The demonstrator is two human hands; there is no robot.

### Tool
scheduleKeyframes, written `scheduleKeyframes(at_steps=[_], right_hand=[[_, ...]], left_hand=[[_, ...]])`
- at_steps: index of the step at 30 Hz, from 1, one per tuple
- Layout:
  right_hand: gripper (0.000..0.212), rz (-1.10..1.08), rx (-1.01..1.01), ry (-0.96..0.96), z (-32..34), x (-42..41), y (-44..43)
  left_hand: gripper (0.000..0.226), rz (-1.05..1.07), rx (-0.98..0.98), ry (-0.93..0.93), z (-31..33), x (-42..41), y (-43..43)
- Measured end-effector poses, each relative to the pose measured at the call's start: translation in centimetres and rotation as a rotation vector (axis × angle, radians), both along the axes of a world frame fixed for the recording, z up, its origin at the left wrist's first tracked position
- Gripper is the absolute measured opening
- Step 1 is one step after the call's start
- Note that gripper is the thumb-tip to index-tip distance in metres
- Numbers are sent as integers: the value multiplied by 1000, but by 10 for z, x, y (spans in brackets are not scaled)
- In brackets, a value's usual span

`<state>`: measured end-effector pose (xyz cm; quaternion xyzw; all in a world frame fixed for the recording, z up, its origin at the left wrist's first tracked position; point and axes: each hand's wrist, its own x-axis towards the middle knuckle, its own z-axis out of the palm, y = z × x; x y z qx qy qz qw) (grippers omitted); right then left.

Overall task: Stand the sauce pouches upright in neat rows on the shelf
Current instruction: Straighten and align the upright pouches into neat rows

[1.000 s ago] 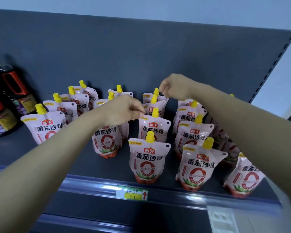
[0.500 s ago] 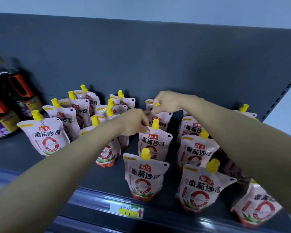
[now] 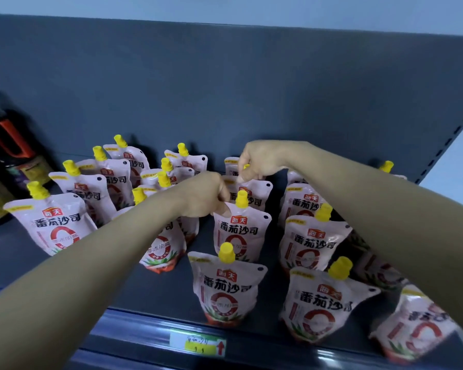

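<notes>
Several pink-and-white sauce pouches with yellow caps stand in rough columns on the dark grey shelf [image 3: 171, 295]. My left hand [image 3: 203, 194] is pinched on the top left corner of the second pouch [image 3: 241, 233] in the middle column. My right hand [image 3: 257, 161] reaches further back, its fingers closed on the cap of a rear pouch [image 3: 254, 194] in that column. The front pouch [image 3: 227, 289] stands upright. To the left, a pouch [image 3: 162, 249] leans under my left forearm. At the far right, a pouch [image 3: 414, 327] is tilted.
Dark sauce bottles [image 3: 8, 156] with orange handles stand at the far left of the shelf. A yellow price tag [image 3: 198, 344] sits on the front rail. The grey back panel [image 3: 225, 89] rises behind the pouches, with a slotted upright [image 3: 449, 137] on the right.
The view has moved closer and the pouches sit lower in the frame. Both hands stay pinched on pouches in the middle column; my right hand has dropped slightly.
</notes>
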<state>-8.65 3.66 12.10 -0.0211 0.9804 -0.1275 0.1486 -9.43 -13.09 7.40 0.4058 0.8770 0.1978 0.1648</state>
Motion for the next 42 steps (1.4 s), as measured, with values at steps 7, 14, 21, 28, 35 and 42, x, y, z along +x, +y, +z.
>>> scheduleKeyframes(at_steps=[7,14,21,28,35,42], right_hand=[[43,-132,-109,80,18,4,2],[36,-331,50,242,24,-3,9],[30,-337,106,117,-7,-20,13],[31,-358,156,167,-16,-28,21],[32,-327,195,116,-11,-23,20],[31,-322,214,215,33,-12,-6]], left_hand=[[36,-92,-17,-49,2,-6,-5],[25,-52,189,35,41,-31,-11],[15,-90,-18,153,23,-51,18],[13,-57,-2,112,22,-54,25],[15,-70,-31,105,23,-55,25],[16,-50,76,114,57,-53,0]])
